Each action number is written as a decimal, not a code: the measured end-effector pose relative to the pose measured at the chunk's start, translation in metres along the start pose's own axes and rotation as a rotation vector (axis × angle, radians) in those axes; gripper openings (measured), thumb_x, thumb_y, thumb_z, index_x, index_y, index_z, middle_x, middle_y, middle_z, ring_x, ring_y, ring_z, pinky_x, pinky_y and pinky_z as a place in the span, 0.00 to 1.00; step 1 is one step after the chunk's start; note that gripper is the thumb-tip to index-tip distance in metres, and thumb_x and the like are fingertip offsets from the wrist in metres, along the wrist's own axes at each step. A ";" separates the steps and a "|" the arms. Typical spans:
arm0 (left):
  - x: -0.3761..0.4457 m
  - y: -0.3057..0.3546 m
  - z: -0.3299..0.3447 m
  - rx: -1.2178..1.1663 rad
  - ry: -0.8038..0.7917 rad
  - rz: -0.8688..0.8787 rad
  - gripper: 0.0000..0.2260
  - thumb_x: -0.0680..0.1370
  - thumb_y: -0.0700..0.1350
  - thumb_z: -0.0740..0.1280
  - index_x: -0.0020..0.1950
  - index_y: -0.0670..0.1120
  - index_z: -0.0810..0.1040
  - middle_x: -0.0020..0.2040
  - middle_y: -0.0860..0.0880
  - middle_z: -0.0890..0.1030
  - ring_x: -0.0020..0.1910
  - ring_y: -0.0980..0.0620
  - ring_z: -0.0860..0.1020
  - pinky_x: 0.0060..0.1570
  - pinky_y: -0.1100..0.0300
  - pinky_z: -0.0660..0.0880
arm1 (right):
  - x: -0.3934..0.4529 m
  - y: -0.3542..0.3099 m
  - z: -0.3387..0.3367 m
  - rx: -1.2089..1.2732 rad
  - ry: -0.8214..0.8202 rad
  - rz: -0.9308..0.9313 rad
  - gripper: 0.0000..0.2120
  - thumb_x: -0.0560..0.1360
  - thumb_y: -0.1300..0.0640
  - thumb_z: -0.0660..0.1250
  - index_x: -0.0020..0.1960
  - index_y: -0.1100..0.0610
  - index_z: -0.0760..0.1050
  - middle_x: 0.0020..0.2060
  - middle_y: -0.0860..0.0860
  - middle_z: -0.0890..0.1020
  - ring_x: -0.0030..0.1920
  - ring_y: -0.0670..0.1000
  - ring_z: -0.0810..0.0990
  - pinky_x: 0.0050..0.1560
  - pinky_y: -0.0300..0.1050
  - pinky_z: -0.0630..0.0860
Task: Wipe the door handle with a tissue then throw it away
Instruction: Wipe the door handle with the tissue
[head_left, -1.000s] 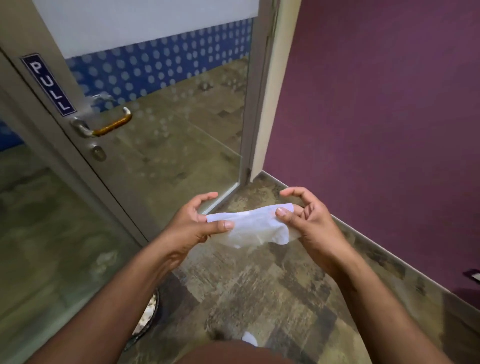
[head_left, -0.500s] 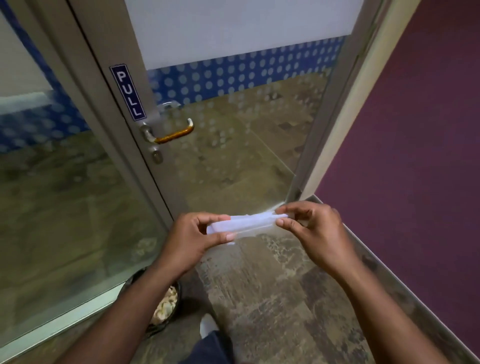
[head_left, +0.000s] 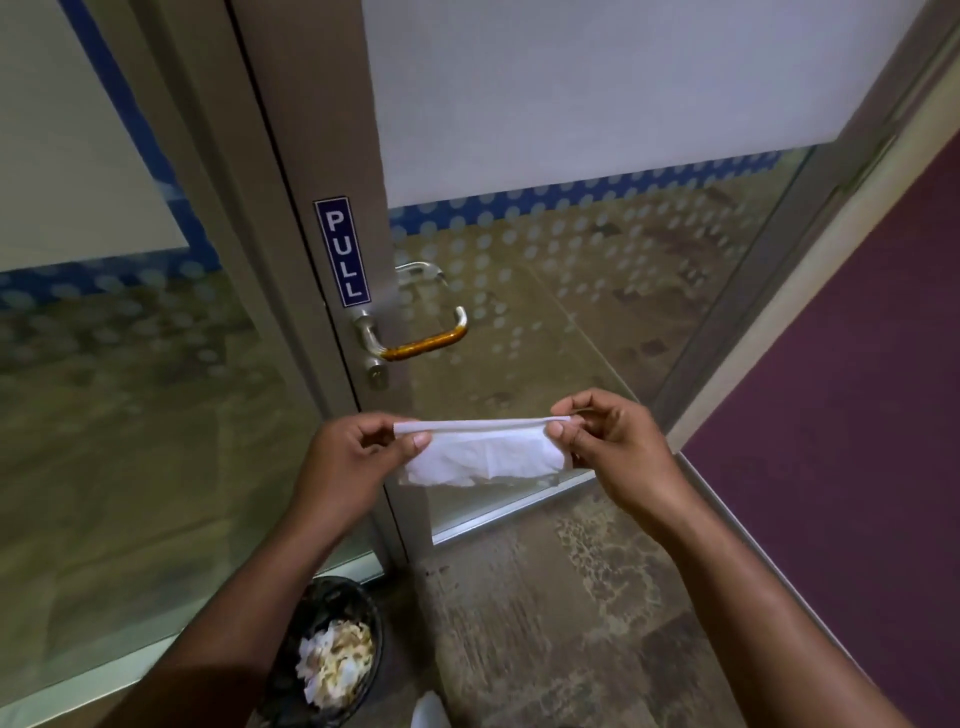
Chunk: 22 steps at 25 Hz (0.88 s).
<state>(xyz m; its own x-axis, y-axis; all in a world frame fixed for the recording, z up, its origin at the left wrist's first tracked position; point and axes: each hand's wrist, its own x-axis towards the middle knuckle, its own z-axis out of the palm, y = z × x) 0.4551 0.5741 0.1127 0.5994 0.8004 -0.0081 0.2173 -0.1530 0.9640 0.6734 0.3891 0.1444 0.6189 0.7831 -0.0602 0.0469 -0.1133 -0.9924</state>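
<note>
Left hand (head_left: 345, 457) & right hand (head_left: 608, 447) each pinch a top corner of the tissue (head_left: 483, 454), stretched flat betw. them just below the door handle (head_left: 421, 332), prob. folding it into a pad for wiping; bin (head_left: 337, 660) on floor, lower left.

Shiny metal handle (head_left: 415, 332), soft paper tissue (head_left: 483, 457)

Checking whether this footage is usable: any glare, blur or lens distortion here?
Head view: dim and soft overall; the door frame bows from wide-angle distortion; the glass panel reflects the floor; the tissue and door handle stay readable.
</note>
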 end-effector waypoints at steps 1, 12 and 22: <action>0.007 -0.002 -0.005 -0.008 0.050 -0.007 0.02 0.78 0.41 0.79 0.47 0.47 0.91 0.40 0.49 0.89 0.39 0.52 0.83 0.48 0.53 0.77 | 0.010 0.000 0.006 -0.019 0.008 -0.004 0.05 0.77 0.66 0.74 0.46 0.58 0.82 0.31 0.50 0.79 0.32 0.47 0.77 0.36 0.39 0.77; 0.081 0.007 -0.032 0.005 0.413 -0.066 0.07 0.79 0.43 0.78 0.56 0.43 0.89 0.48 0.45 0.90 0.44 0.50 0.86 0.51 0.55 0.82 | 0.146 -0.032 0.051 -0.322 -0.015 -0.182 0.06 0.75 0.57 0.75 0.40 0.53 0.83 0.30 0.45 0.82 0.31 0.46 0.78 0.40 0.48 0.77; 0.101 0.003 -0.025 0.234 0.547 -0.066 0.11 0.74 0.40 0.80 0.45 0.55 0.83 0.34 0.55 0.82 0.31 0.62 0.78 0.36 0.66 0.72 | 0.191 -0.025 0.056 -0.580 -0.028 -0.232 0.02 0.73 0.55 0.74 0.44 0.50 0.81 0.37 0.45 0.84 0.38 0.44 0.82 0.39 0.41 0.74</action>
<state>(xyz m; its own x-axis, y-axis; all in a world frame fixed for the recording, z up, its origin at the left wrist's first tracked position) 0.4972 0.6685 0.1214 0.1092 0.9852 0.1319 0.4417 -0.1670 0.8815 0.7463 0.5754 0.1518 0.5208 0.8422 0.1396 0.6009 -0.2455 -0.7607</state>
